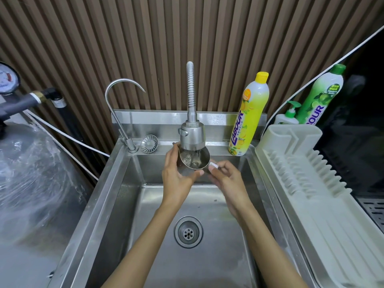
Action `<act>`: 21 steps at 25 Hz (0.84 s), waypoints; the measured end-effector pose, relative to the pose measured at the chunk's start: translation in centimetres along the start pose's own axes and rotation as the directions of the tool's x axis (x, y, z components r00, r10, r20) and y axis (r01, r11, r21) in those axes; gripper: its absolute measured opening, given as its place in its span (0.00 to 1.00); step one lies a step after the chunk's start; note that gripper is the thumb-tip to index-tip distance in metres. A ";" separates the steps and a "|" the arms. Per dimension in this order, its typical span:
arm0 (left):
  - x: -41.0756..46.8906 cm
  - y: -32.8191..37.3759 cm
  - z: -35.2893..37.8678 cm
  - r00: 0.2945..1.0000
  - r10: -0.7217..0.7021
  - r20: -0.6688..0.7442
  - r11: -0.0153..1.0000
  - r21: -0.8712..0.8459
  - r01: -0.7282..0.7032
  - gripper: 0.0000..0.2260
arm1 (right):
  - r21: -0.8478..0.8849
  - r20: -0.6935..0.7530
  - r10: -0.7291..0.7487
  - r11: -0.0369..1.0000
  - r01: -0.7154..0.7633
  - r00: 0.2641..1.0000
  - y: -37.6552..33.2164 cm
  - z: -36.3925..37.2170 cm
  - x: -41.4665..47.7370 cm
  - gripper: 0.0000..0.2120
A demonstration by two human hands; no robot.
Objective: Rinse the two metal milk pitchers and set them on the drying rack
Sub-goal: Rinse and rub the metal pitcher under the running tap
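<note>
A metal milk pitcher (194, 160) is held under the spray head of the flexible faucet (192, 135), over the steel sink (116, 196). Water runs into it and froths inside. My left hand (176, 173) wraps the pitcher's body from the left, thumb on its near side. My right hand (223, 173) grips its handle on the right. The pitcher tilts its mouth toward me. The white drying rack (307, 183) stands to the right of the sink with nothing on it. A second pitcher is not in view.
A yellow dish-soap bottle (248, 117) stands on the sink's back ledge. A green bottle (320, 96) and a pump bottle (287, 117) sit behind the rack. A gooseneck tap (119, 109) and a loose strainer (149, 144) are at back left. The drain (188, 232) lies below my arms.
</note>
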State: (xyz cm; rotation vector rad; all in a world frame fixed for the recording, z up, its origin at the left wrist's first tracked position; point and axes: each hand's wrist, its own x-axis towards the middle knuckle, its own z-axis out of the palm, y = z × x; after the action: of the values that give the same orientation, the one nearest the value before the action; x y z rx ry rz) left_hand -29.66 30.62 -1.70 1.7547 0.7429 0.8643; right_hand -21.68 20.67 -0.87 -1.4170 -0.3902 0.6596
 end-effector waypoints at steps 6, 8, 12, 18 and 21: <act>-1.6 1.0 -1.4 0.980 0.005 -0.198 0.911 0.406 0.077 0.40 | 0.125 0.066 0.204 0.969 -0.211 0.977 1.0 0.9 0.1 0.07; -1.8 0.3 -1.0 0.974 -0.107 -0.198 0.912 0.371 0.176 0.36 | -0.088 -0.085 0.137 0.986 -0.145 0.987 -0.2 0.7 0.0 0.09; -2.1 -0.9 0.3 0.961 -0.268 0.064 0.957 -0.094 0.273 0.23 | -0.641 -0.155 -0.241 0.763 0.088 0.958 -2.5 0.6 -0.9 0.08; 0.2 -0.2 0.0 0.996 -0.091 0.022 0.982 -0.166 0.093 0.33 | -0.136 -0.071 -0.080 0.988 0.070 0.994 -0.5 0.9 -0.2 0.07; -0.1 1.3 -1.6 0.998 0.039 -0.047 0.993 0.116 -0.033 0.35 | 0.260 0.103 0.067 0.961 -0.092 0.992 1.9 1.7 0.1 0.08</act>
State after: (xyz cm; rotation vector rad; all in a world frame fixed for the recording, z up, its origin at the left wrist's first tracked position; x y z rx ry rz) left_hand -30.91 30.95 -0.13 1.8592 0.8093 0.9076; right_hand -23.06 22.09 -2.47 -1.1553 -0.3064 0.8149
